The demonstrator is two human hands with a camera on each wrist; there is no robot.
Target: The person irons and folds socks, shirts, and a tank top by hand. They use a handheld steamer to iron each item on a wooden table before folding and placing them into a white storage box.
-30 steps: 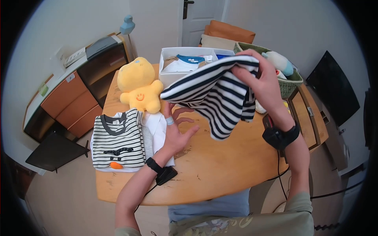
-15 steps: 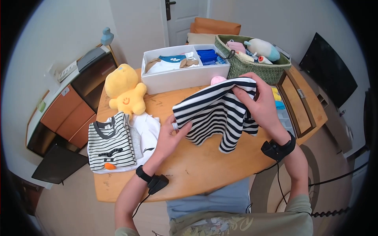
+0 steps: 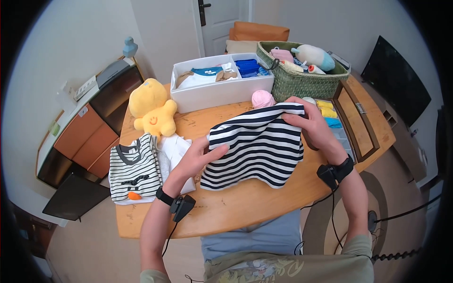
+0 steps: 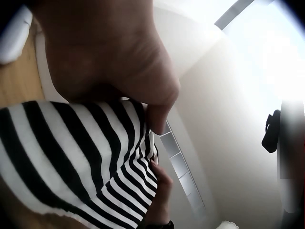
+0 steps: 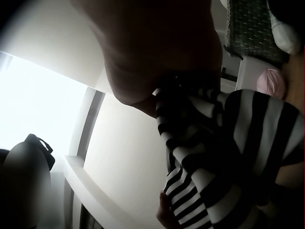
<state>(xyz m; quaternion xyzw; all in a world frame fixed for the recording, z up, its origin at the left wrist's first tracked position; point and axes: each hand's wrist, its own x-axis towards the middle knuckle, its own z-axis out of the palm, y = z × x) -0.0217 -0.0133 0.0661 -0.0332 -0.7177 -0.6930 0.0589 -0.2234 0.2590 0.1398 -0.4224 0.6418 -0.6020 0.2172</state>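
A black-and-white striped garment [image 3: 257,153] hangs spread between both hands above the front of the table [image 3: 226,214]. My left hand [image 3: 194,159] pinches its upper left edge, with the thumb lying over the cloth. At the upper right corner, my right hand [image 3: 315,126] grips it between thumb and fingers. The left wrist view shows the striped cloth [image 4: 71,148] drawn into creases near the thumb. In the right wrist view the cloth [image 5: 259,124] falls in dark folds below the hand. To the left lies a folded striped shirt [image 3: 137,162] with an orange patch, beside white clothing [image 3: 172,151].
A yellow plush toy [image 3: 153,111] sits behind the folded clothes. At the back stand a white divided box [image 3: 219,99] holding clothes and a green woven basket [image 3: 304,85]. A pink yarn ball [image 3: 263,99] sits before the box. An open wooden-framed case [image 3: 356,122] lies at right.
My left hand, earlier spread loose beneath the garment, has taken hold of its left edge. The garment has come lower and its bunched folds have opened into a flatter panel.
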